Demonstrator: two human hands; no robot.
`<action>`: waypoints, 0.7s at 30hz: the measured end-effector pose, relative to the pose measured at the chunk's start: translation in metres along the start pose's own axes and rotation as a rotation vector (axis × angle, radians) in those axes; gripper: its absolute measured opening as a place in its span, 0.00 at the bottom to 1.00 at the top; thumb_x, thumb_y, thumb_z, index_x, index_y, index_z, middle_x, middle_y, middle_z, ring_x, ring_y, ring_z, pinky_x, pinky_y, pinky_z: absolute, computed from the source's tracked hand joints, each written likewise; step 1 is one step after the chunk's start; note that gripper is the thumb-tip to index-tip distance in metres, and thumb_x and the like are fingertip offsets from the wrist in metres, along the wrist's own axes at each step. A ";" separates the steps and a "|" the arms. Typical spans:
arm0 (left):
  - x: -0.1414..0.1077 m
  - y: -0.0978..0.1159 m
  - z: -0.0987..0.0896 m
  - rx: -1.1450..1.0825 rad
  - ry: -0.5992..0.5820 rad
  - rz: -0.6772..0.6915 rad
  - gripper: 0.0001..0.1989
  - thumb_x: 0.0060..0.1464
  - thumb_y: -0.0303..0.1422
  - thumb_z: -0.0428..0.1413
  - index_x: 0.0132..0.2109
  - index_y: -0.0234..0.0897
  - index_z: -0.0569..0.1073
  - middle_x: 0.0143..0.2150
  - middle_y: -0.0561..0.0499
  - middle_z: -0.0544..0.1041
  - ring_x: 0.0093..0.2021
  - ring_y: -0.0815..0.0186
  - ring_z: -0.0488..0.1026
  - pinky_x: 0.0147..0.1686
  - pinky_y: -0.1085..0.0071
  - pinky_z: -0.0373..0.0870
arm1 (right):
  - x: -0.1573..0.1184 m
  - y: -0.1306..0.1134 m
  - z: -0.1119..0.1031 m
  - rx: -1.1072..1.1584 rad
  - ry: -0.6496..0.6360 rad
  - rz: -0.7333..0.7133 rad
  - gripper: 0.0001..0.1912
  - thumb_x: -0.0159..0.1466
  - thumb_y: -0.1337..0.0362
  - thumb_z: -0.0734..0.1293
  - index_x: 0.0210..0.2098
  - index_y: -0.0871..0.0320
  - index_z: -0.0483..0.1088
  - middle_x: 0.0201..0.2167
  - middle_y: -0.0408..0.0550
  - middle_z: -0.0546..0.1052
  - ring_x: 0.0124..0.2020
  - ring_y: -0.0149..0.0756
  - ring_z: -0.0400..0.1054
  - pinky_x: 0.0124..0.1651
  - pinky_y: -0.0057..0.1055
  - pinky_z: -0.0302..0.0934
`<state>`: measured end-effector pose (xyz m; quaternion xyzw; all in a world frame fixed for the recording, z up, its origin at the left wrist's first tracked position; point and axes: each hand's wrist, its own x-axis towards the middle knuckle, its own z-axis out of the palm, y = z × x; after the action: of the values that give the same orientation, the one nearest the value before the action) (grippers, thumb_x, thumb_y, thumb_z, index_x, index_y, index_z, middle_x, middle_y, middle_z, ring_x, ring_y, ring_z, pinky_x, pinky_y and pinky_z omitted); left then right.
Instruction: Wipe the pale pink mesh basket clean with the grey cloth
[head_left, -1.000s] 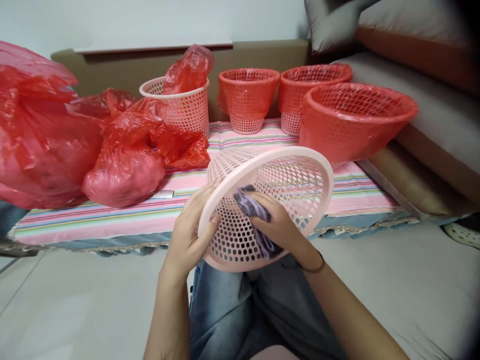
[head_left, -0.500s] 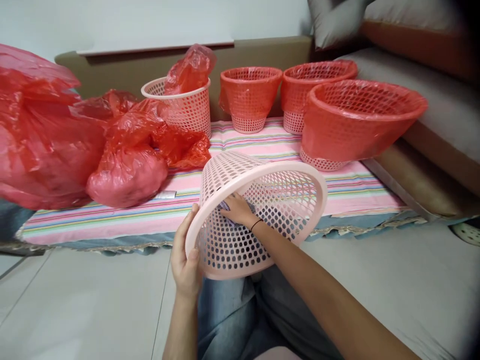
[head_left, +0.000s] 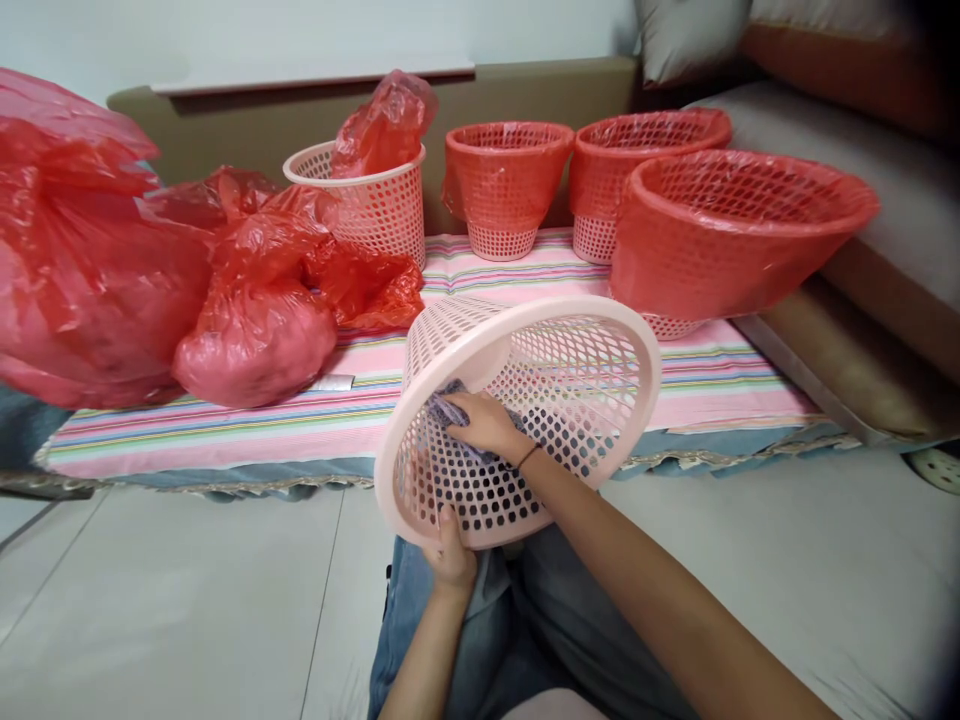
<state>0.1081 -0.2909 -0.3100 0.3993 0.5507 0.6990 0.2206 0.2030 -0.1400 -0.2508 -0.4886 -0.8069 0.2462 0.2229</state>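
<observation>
A pink perforated plastic basket (head_left: 645, 400) lies tilted over my lap, its wide mouth turned toward me. My left hand (head_left: 452, 555) grips its lower rim, thumb inside and the other fingers behind the wall. Inside the basket, my right hand (head_left: 484, 425) is closed on a purple-grey cloth (head_left: 450, 405) and presses it against the inner wall. Part of the cloth is hidden under that hand.
On the striped bench cover (head_left: 375, 400) stand several baskets lined with red bags, such as one at the right (head_left: 690, 240). An unlined basket (head_left: 382, 215) holds a crumpled red bag. Full red bags (head_left: 255, 340) fill the left. Cushions (head_left: 825, 160) are stacked right.
My left hand has shifted from the left side of the rim down to its bottom. My right hand and the cloth have moved slightly within the basket.
</observation>
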 end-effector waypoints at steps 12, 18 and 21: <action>0.019 0.048 0.026 -0.216 0.023 -0.113 0.27 0.55 0.40 0.60 0.62 0.43 0.68 0.65 0.46 0.68 0.66 0.55 0.64 0.66 0.59 0.61 | -0.159 -0.063 -0.047 0.200 -0.038 0.057 0.35 0.52 0.73 0.63 0.61 0.55 0.67 0.59 0.44 0.73 0.52 0.45 0.63 0.60 0.45 0.57; 0.051 0.061 0.015 -0.177 -0.107 -0.102 0.26 0.51 0.37 0.63 0.58 0.38 0.73 0.60 0.44 0.73 0.62 0.53 0.69 0.64 0.58 0.63 | -0.169 -0.064 -0.053 0.343 -0.089 -0.018 0.36 0.51 0.74 0.62 0.60 0.56 0.68 0.57 0.48 0.74 0.54 0.43 0.65 0.61 0.44 0.58; 0.065 0.061 0.003 -0.147 -0.163 -0.145 0.23 0.52 0.38 0.63 0.55 0.36 0.75 0.54 0.44 0.78 0.59 0.52 0.72 0.62 0.57 0.65 | -0.149 -0.047 -0.063 0.389 -0.041 -0.084 0.32 0.54 0.72 0.62 0.59 0.55 0.68 0.54 0.49 0.76 0.52 0.43 0.69 0.57 0.42 0.62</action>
<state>0.0810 -0.2586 -0.2318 0.3967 0.5057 0.6848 0.3435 0.2724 -0.2816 -0.1903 -0.3974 -0.7681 0.3977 0.3066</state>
